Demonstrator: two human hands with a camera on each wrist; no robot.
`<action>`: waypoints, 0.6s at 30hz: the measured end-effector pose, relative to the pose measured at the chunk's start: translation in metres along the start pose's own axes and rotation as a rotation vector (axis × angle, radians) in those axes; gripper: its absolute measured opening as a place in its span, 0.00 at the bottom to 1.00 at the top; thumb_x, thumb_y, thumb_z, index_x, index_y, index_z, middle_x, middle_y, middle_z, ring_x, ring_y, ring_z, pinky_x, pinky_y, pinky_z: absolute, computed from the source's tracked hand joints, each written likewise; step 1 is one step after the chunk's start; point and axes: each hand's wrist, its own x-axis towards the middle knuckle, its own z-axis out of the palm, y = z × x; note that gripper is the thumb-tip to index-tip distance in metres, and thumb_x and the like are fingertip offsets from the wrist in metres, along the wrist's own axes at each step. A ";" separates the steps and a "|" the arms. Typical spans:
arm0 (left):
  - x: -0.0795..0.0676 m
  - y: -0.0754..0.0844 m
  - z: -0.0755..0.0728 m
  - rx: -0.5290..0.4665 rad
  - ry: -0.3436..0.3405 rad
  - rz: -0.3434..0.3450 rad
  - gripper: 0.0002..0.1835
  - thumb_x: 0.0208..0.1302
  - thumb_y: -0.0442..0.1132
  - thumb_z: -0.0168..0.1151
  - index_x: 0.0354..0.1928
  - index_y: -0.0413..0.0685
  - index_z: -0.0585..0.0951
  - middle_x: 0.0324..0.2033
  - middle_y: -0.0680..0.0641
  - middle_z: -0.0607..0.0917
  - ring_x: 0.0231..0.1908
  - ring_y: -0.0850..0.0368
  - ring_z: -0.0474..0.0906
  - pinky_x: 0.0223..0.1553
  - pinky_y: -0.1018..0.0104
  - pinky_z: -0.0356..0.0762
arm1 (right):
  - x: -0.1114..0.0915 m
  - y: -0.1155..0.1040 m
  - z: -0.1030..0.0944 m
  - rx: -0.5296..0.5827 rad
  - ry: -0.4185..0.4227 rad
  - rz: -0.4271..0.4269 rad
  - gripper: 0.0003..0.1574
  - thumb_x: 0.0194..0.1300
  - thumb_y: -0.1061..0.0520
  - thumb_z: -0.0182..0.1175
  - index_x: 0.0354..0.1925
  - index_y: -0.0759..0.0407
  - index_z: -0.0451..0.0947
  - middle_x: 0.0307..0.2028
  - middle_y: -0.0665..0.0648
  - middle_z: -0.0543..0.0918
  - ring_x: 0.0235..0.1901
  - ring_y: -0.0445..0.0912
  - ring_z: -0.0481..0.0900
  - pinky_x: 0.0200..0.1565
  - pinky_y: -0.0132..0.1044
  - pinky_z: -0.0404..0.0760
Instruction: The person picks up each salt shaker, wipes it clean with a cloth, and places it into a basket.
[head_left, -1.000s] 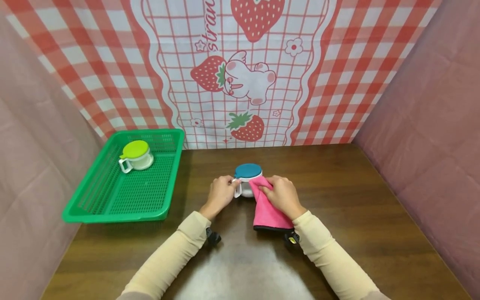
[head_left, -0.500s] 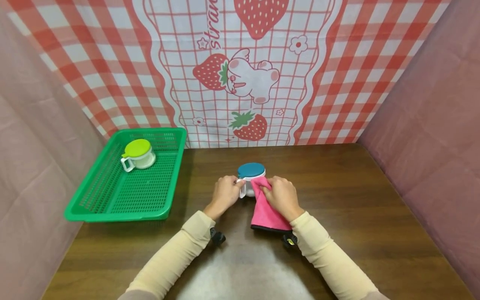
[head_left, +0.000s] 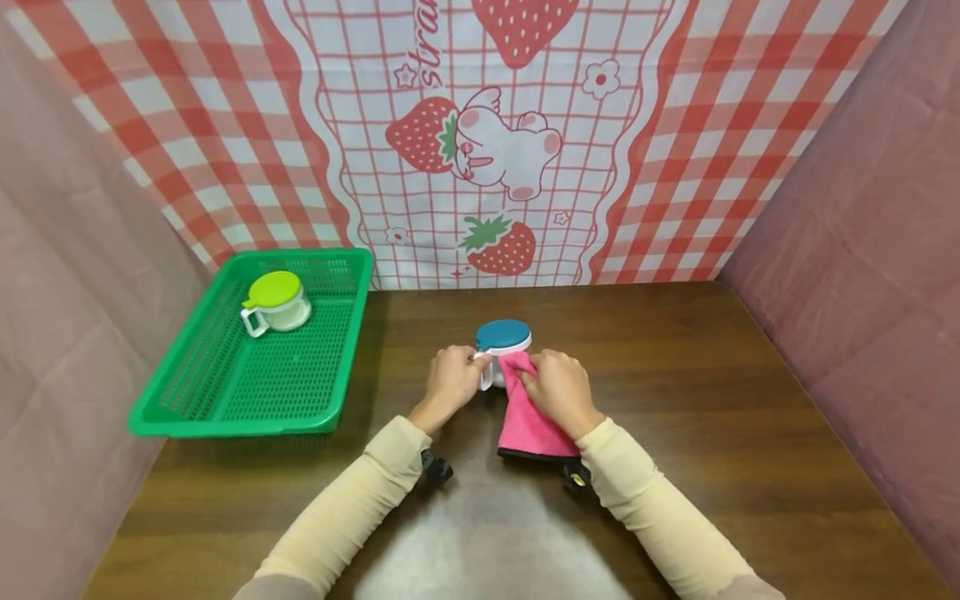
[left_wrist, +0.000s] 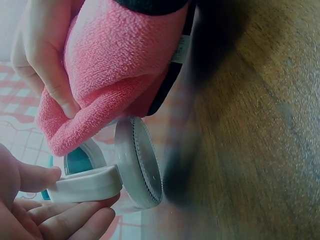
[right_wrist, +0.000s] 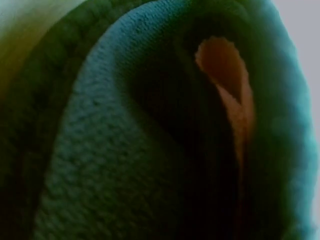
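A seasoning jar point(head_left: 503, 335) with a blue lid, clear body and white handle is at the middle of the table. My left hand point(head_left: 452, 379) holds it by the handle point(left_wrist: 86, 186), thumb on one side and fingers on the other. The jar's ridged underside point(left_wrist: 145, 165) shows in the left wrist view, apart from the wood. My right hand point(head_left: 558, 389) grips a pink cloth point(head_left: 534, 429) with a black hem and presses it against the jar's right side, hiding part of the body. Dark, blurred cloth folds point(right_wrist: 100, 150) fill the right wrist view.
On the left stands a green plastic basket point(head_left: 341, 367). Inside it sits a similar jar point(head_left: 276, 302) with a lime-green lid. A checked strawberry-print cloth point(head_left: 495, 150) hangs behind the wooden table point(head_left: 697, 400), and pink drapes flank both sides.
The head view has shifted slightly. The lower hem of the pink cloth has swung a little to the left; both hands keep their hold at the jar.
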 end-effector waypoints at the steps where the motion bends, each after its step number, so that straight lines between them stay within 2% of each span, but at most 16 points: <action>1: 0.001 0.000 -0.001 -0.004 -0.002 -0.002 0.16 0.64 0.46 0.63 0.24 0.42 0.84 0.20 0.44 0.85 0.22 0.49 0.77 0.22 0.64 0.68 | 0.000 -0.001 0.000 -0.002 -0.002 -0.001 0.08 0.58 0.56 0.67 0.29 0.60 0.86 0.23 0.59 0.82 0.28 0.60 0.82 0.30 0.55 0.79; 6: 0.004 0.000 -0.003 -0.016 -0.012 -0.011 0.16 0.64 0.47 0.63 0.27 0.42 0.86 0.23 0.44 0.86 0.24 0.49 0.78 0.24 0.63 0.69 | 0.001 -0.006 0.001 -0.033 -0.020 -0.006 0.08 0.57 0.56 0.67 0.27 0.60 0.85 0.24 0.61 0.84 0.28 0.61 0.82 0.30 0.56 0.80; 13: 0.003 -0.002 -0.005 -0.002 -0.016 -0.022 0.18 0.64 0.48 0.63 0.22 0.43 0.83 0.21 0.44 0.85 0.24 0.48 0.78 0.24 0.61 0.70 | 0.001 -0.011 0.002 -0.074 -0.112 0.011 0.12 0.57 0.54 0.68 0.21 0.59 0.82 0.22 0.61 0.84 0.25 0.61 0.82 0.27 0.55 0.79; 18: 0.002 -0.005 -0.004 -0.005 -0.021 -0.028 0.17 0.63 0.48 0.63 0.22 0.44 0.84 0.22 0.45 0.85 0.25 0.48 0.78 0.25 0.61 0.71 | 0.000 -0.009 0.003 -0.098 -0.155 0.026 0.18 0.59 0.49 0.68 0.19 0.58 0.81 0.22 0.62 0.84 0.24 0.62 0.81 0.25 0.54 0.78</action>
